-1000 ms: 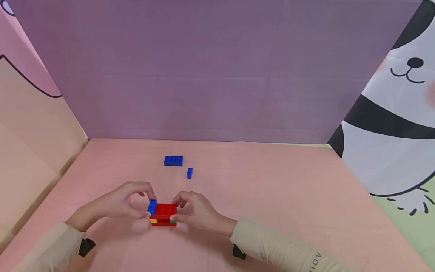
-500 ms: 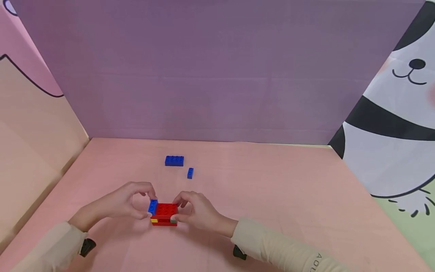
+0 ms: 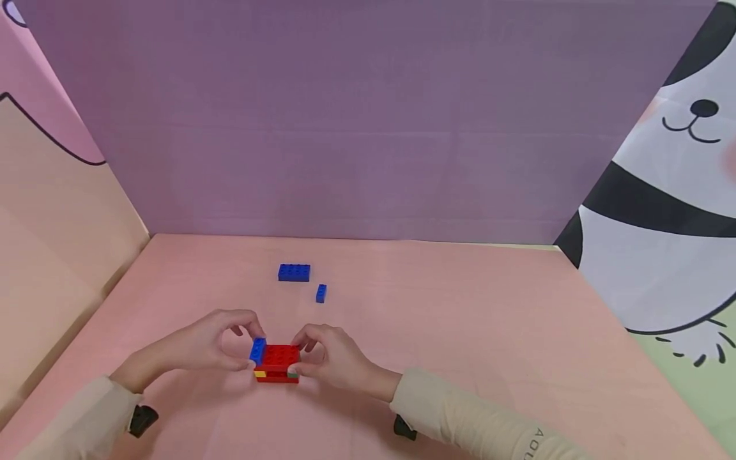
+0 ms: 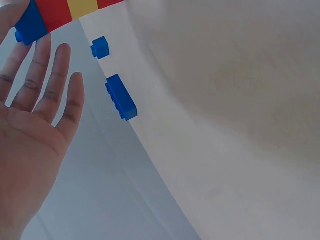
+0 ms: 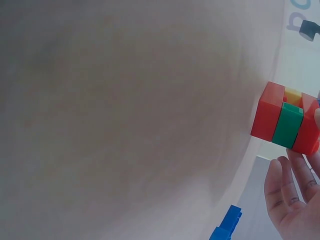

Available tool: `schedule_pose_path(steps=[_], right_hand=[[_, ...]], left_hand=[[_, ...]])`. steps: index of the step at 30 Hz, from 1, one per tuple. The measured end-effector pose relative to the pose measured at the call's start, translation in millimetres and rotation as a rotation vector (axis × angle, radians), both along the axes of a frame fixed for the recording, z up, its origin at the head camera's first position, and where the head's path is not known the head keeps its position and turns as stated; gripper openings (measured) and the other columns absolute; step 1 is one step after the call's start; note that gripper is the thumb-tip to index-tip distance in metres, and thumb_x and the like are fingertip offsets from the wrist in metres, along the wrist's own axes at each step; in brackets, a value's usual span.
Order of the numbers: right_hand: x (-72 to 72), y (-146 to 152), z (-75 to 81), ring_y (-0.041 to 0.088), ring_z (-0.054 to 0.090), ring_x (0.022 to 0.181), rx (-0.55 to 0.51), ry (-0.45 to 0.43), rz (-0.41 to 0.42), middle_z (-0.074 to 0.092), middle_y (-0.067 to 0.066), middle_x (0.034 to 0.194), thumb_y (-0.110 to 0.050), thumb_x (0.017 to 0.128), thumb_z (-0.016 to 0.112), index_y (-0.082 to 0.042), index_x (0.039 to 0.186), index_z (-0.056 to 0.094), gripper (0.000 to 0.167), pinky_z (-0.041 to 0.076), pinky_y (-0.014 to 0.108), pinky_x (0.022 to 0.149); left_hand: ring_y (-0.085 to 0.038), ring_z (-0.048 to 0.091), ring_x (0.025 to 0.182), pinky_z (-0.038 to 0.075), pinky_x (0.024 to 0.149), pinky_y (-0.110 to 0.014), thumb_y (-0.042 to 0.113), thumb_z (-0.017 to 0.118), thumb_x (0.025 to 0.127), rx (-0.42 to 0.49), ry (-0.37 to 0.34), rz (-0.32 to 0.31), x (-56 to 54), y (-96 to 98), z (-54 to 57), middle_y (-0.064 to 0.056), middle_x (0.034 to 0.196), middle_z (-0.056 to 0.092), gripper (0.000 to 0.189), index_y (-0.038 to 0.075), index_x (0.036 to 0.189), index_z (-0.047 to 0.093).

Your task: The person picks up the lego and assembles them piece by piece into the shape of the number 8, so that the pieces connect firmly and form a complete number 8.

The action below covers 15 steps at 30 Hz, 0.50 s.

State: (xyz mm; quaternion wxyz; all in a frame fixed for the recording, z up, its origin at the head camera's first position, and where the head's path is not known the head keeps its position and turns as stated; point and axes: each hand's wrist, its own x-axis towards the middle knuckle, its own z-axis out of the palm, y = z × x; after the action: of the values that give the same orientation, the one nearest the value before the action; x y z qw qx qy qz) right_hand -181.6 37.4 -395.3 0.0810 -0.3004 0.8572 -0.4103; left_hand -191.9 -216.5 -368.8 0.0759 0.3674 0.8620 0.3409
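A stack of toy bricks stands on the pink table between both hands. Its top red brick (image 3: 282, 354) and a red base sandwich a yellow brick (image 3: 260, 374) at the left and a green brick (image 5: 288, 125) at the right. On the stack's left end sits a narrow blue brick (image 3: 258, 351). My left hand (image 3: 215, 342) pinches that blue brick between thumb and fingertips; in the left wrist view its other fingers (image 4: 70, 102) spread loosely. My right hand (image 3: 333, 358) grips the stack's right end, thumb at the front by the green brick, index finger behind.
Farther back on the pink table (image 3: 460, 319) lie a larger blue brick (image 3: 294, 273) and a small blue brick (image 3: 321, 293). A purple panel (image 3: 368, 128) rises behind the table, with a beige side panel (image 3: 52, 243) at left and a panda-print panel (image 3: 673, 255) at right.
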Motion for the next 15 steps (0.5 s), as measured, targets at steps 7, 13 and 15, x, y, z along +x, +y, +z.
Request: schedule_pose_path(steps=[7,13,15], right_hand=[[0.0,0.9,-0.1,0.008,0.057,0.088,-0.008,0.016,0.009,0.063,-0.008,0.098,-0.029,0.079,0.071,-0.019,0.102,0.06,0.027,0.049,0.022,0.077],[-0.7,0.9,-0.6,0.009,0.057,0.088,-0.012,0.011,0.01,0.064,-0.008,0.098,-0.029,0.079,0.071,-0.019,0.102,0.06,0.027,0.049,0.022,0.076],[-0.8,1.0,-0.7,0.009,0.057,0.088,-0.01,0.01,0.009,0.064,-0.007,0.098,-0.028,0.079,0.071,-0.019,0.102,0.06,0.027,0.049,0.022,0.076]], left_hand=[[-0.006,0.055,0.093,0.048,0.08,-0.039,0.03,0.072,0.077,0.012,-0.036,-0.002,-0.5,-1.1,0.2,0.014,0.097,0.061,0.03,0.021,0.103,0.058],[-0.006,0.056,0.092,0.048,0.081,-0.036,0.029,0.07,0.079,0.027,-0.024,-0.008,-1.3,-2.2,-2.1,0.013,0.098,0.062,0.028,0.019,0.103,0.059],[-0.006,0.056,0.092,0.048,0.081,-0.036,0.029,0.069,0.08,0.044,-0.021,-0.012,-1.4,-2.4,-3.2,0.011,0.098,0.062,0.026,0.019,0.102,0.059]])
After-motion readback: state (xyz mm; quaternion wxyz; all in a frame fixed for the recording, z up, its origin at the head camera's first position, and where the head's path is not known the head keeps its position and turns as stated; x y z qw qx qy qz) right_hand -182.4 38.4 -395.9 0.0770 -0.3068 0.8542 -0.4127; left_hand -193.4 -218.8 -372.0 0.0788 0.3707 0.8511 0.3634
